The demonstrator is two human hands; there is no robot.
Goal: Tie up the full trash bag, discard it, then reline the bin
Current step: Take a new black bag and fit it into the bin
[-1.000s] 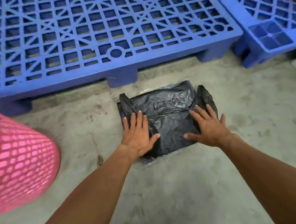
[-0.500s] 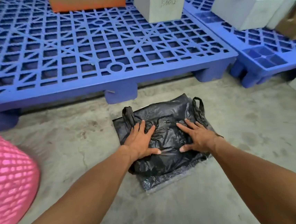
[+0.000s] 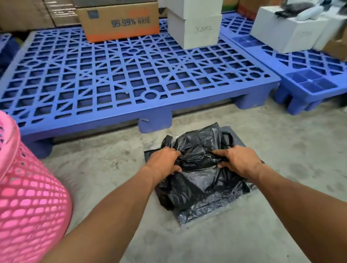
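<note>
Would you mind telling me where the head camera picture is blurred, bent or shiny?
Head view: the upper right corner smears, so the items on the white boxes cannot be made out; the blue pallet has edges that bow from the wide lens; the black bag shows pale sheen on its creases between the left hand and right hand; the pink basket looks soft and overbright.

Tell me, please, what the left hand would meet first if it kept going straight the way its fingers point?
The left hand points right and slightly away, into the bunched black bag it grips. Past that plastic, it would probably meet the right hand, though depth is uncertain.
</note>
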